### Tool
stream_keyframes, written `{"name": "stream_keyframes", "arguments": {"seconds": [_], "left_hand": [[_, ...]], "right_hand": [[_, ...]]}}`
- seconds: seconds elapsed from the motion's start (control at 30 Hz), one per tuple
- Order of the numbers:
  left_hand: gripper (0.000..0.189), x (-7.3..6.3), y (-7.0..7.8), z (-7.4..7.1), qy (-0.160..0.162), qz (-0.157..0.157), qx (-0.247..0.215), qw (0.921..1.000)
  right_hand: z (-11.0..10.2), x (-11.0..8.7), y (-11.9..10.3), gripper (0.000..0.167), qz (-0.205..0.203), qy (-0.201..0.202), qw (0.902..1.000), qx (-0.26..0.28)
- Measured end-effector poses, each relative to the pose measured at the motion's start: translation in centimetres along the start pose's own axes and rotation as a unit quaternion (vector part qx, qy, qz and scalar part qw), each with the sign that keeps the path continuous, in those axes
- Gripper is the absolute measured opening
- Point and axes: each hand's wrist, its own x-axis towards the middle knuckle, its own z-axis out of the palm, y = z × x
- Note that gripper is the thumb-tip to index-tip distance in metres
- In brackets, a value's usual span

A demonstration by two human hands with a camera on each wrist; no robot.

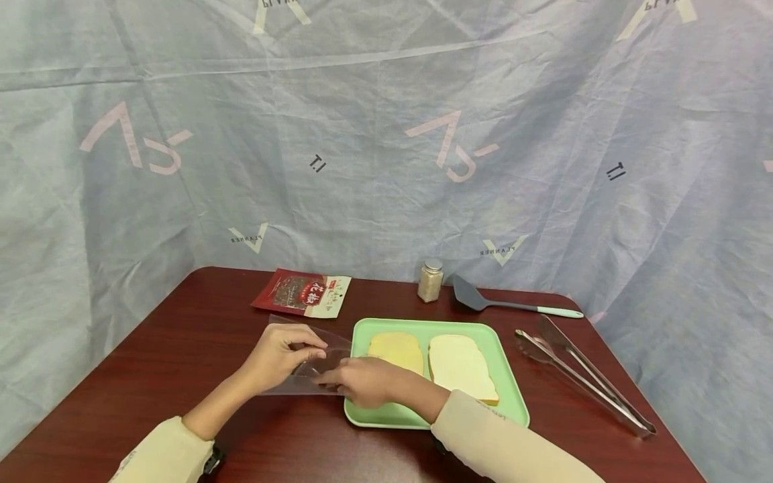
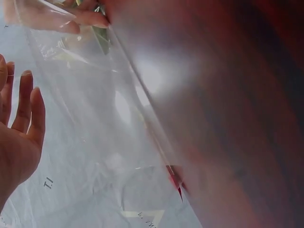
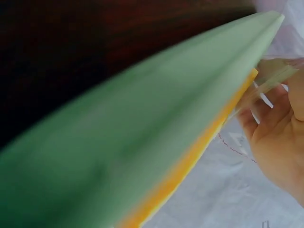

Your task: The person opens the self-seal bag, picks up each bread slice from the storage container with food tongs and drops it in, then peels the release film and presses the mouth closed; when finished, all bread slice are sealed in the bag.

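A clear plastic bag (image 1: 302,387) is held flat and low over the table, left of the tray. My left hand (image 1: 282,352) pinches its film between thumb and forefinger, while the other fingers spread loosely in the left wrist view. From the right, my right hand (image 1: 368,381) grips the bag's edge, its forearm crossing over the tray. In the right wrist view a strip of film (image 3: 278,85) runs into the right hand's fingers. On the green tray (image 1: 513,396) lie a yellowish slice (image 1: 395,349) and a white bread slice (image 1: 461,365), the former partly hidden by the right hand.
Behind the hands lies a red spice packet (image 1: 302,293). A spice jar (image 1: 431,280) and a spatula (image 1: 507,303) are at the table's back edge. Metal tongs (image 1: 588,379) rest right of the tray on the dark red table (image 1: 145,376). A grey cloth (image 1: 374,134) hangs behind.
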Motion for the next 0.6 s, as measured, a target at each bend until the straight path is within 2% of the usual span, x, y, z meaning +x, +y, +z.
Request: {"name": "stream_keyframes", "arguments": {"seconds": [0.17,0.4,0.47,0.6], "left_hand": [[0.017,0.2,0.1,-0.4,0.008,-0.001,0.005,1.0],[0.02,0.7,0.6,-0.8,0.018,0.005,-0.001,0.9998],[0.019,0.7,0.6,-1.0,0.002,-0.008,0.004,1.0],[0.021,0.3,0.1,-1.9,-0.055,-0.071,0.02,0.9957]], "right_hand": [[-0.2,0.4,0.1,0.038,0.01,-0.002,0.9998,0.014],[0.0,1.0,0.4,0.033,0.01,0.062,0.9979,0.01],[0.1,1.0,0.4,0.036,0.009,0.072,0.9973,0.002],[0.3,0.8,0.3,0.05,0.0,0.079,0.9968,-0.011]]}}
